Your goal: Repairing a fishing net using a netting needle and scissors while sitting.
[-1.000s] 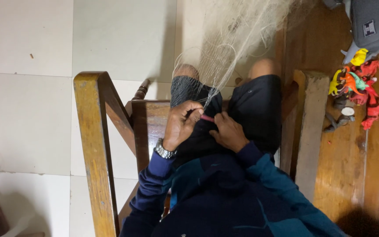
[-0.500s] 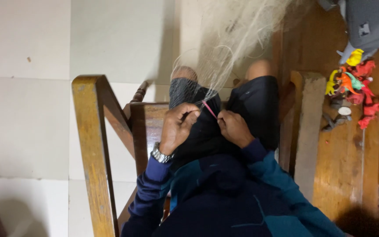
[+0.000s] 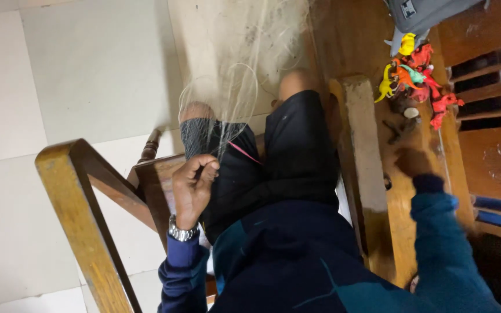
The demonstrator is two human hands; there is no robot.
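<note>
A pale, fine net (image 3: 233, 87) hangs down over my knees in dark shorts. My left hand (image 3: 194, 186), with a metal watch on its wrist, is pinched shut on the net's strands above my left thigh. A thin pink needle (image 3: 244, 153) lies slanted across my lap just right of that hand, and I cannot tell whether the fingers touch it. My right hand (image 3: 411, 162) is stretched out to the right over the wooden surface (image 3: 404, 232), in shadow, close to some small dark bits (image 3: 394, 128). Its fingers are too dark to read.
I sit in a wooden chair; its armrest (image 3: 82, 226) runs along my left and another wooden arm (image 3: 362, 150) along my right. A heap of small red, orange and yellow toy figures (image 3: 417, 75) lies on the wooden surface under a grey bag (image 3: 424, 14). White floor tiles lie to the left.
My right hand has left the net on my lap and moved out to the right onto the wooden surface. My left hand stays on the net strands.
</note>
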